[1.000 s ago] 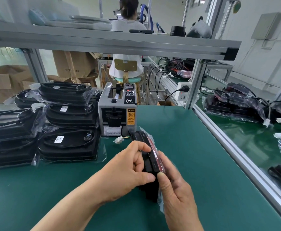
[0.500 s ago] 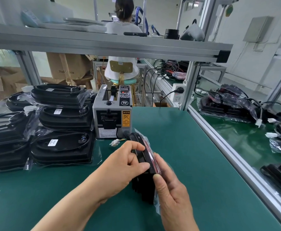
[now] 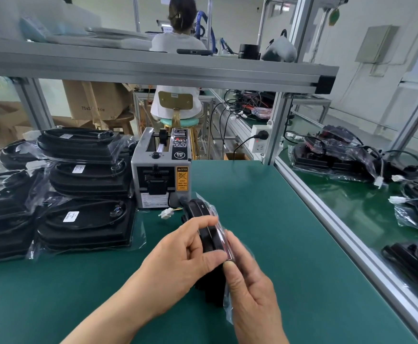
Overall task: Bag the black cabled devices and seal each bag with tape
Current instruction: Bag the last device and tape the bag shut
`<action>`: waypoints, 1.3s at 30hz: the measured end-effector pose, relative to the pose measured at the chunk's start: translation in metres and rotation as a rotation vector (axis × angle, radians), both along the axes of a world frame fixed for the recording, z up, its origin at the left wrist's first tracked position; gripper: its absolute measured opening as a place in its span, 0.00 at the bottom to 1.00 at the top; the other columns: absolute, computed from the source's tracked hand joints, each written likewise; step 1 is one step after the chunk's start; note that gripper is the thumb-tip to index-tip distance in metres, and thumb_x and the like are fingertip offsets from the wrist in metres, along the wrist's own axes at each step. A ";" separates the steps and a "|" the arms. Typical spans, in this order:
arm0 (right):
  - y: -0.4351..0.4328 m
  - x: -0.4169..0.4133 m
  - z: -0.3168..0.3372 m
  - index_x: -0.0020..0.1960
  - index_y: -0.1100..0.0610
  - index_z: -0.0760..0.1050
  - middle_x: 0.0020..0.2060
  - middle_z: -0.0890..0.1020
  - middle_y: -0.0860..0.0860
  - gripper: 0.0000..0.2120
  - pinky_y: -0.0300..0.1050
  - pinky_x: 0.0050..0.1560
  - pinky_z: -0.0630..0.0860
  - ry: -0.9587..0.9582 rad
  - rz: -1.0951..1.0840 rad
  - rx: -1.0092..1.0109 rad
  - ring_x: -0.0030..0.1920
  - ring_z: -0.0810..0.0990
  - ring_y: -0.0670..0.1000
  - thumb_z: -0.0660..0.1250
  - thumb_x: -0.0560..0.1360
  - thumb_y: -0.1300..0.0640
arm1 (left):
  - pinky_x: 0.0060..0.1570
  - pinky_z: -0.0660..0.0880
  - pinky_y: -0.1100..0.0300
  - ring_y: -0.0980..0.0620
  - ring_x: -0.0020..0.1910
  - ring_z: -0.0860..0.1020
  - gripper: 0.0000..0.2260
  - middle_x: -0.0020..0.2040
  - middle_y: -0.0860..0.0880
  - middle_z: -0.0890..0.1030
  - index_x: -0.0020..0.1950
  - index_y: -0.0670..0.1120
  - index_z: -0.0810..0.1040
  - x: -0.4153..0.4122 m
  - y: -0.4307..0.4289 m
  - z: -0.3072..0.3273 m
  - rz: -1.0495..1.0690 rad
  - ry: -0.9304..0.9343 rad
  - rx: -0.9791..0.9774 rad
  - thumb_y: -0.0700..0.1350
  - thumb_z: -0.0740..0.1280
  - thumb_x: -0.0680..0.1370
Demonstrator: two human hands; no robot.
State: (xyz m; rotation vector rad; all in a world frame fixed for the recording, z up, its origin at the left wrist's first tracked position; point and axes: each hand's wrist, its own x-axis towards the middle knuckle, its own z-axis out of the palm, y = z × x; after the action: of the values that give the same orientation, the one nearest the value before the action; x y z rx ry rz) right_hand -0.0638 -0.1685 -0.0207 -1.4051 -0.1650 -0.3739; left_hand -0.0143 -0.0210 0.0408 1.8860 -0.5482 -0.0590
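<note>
A black cabled device (image 3: 198,212) stands on edge on the green mat, inside a clear plastic bag (image 3: 227,301). My left hand (image 3: 178,259) grips its left face, thumb and fingers curled over the top edge. My right hand (image 3: 250,281) holds the right side, thumb pressing the bag against the edge. The device's white connector (image 3: 165,214) lies by the grey tape dispenser (image 3: 162,175) just behind. Whether tape is on the bag is unclear.
Several bagged black devices (image 3: 83,219) are stacked at the left. An aluminium rail (image 3: 339,227) borders the mat at the right, with more black devices (image 3: 339,155) beyond it. A shelf beam (image 3: 153,68) runs overhead. A person (image 3: 178,40) sits with their back turned at the rear.
Both hands keep their hold on the bagged device. My left fingers have shifted slightly along the top edge; the view has tilted a little.
</note>
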 end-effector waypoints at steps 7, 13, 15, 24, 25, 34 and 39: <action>0.013 0.002 0.002 0.72 0.53 0.70 0.65 0.79 0.38 0.24 0.31 0.64 0.70 -0.026 0.000 -0.022 0.68 0.75 0.41 0.64 0.76 0.54 | 0.32 0.68 0.68 0.61 0.28 0.68 0.17 0.28 0.57 0.67 0.61 0.62 0.74 0.005 0.000 0.007 0.108 0.035 0.049 0.54 0.72 0.75; 0.013 0.002 0.003 0.72 0.51 0.71 0.65 0.79 0.41 0.23 0.38 0.67 0.71 0.014 -0.009 -0.004 0.69 0.75 0.45 0.65 0.77 0.52 | 0.32 0.68 0.71 0.61 0.28 0.68 0.25 0.29 0.58 0.68 0.69 0.62 0.67 0.004 0.005 0.011 0.001 0.080 0.058 0.50 0.73 0.76; 0.011 0.002 0.002 0.71 0.51 0.71 0.66 0.79 0.41 0.23 0.44 0.69 0.71 0.028 -0.017 -0.010 0.70 0.75 0.46 0.64 0.76 0.54 | 0.32 0.68 0.71 0.62 0.29 0.68 0.29 0.30 0.58 0.69 0.71 0.61 0.66 0.002 0.008 0.012 -0.044 0.109 0.051 0.48 0.74 0.75; 0.012 -0.003 0.004 0.67 0.53 0.75 0.62 0.82 0.42 0.20 0.36 0.64 0.73 0.037 -0.020 0.034 0.67 0.77 0.45 0.66 0.75 0.59 | 0.33 0.69 0.70 0.63 0.28 0.70 0.29 0.29 0.58 0.71 0.71 0.63 0.65 -0.002 0.004 0.015 0.007 0.086 0.054 0.53 0.73 0.74; 0.013 -0.005 0.003 0.66 0.54 0.75 0.61 0.83 0.43 0.17 0.33 0.62 0.73 0.036 -0.020 0.035 0.66 0.78 0.45 0.68 0.78 0.59 | 0.33 0.70 0.69 0.63 0.29 0.70 0.29 0.30 0.58 0.71 0.70 0.65 0.65 -0.003 0.005 0.015 0.005 0.082 0.071 0.56 0.73 0.73; -0.018 0.031 0.058 0.57 0.50 0.82 0.57 0.84 0.42 0.33 0.49 0.71 0.67 0.365 0.061 0.004 0.60 0.80 0.41 0.74 0.59 0.32 | 0.34 0.69 0.63 0.60 0.28 0.67 0.18 0.30 0.58 0.71 0.43 0.64 0.67 -0.002 0.015 0.014 0.054 0.111 0.145 0.68 0.70 0.63; 0.003 0.078 0.088 0.71 0.60 0.70 0.64 0.79 0.57 0.36 0.54 0.67 0.74 0.581 0.190 -0.230 0.62 0.80 0.56 0.75 0.69 0.45 | 0.31 0.66 0.64 0.58 0.28 0.65 0.17 0.28 0.58 0.70 0.39 0.58 0.69 -0.001 0.015 0.017 0.030 0.139 0.133 0.65 0.73 0.63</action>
State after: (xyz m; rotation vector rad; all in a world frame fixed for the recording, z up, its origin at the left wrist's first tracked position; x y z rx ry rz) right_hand 0.0137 -0.1658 0.0675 -1.6527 0.1392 0.2238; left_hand -0.0154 -0.0062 0.0575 2.0011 -0.4296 -0.2098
